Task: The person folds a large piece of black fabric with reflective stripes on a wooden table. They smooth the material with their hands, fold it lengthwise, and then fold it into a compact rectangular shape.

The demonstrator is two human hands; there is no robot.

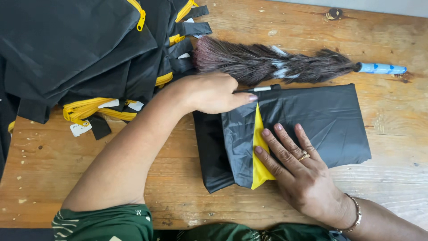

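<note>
From the head camera, we see our right hand [298, 166] lying flat, fingers spread and straight, pressing down on a folded black bag of thin, slightly glossy fabric with a yellow inner strip [307, 122]. The palm seems to pin the layers so that the fold keeps its shape. Just beyond those fingertips, to their left, the yellow strip shows as a narrow wedge where one flap laps over the other.

Our left hand [209, 93] sits with its fingers curled loosely together, the fingertips resting on the flap's upper edge; we cannot tell whether they pinch the cloth or only hold it down.

Just past the left knuckles lies a long duster of dark brown feathers with a pale blue handle [276, 64], apparently set aside within reach. Behind the left wrist, a heap of black fabric bags with yellow zips and white tags [84, 53] is stacked unevenly, soft and creased. Everything rests on a worn, grainy wooden table [392, 178].
</note>
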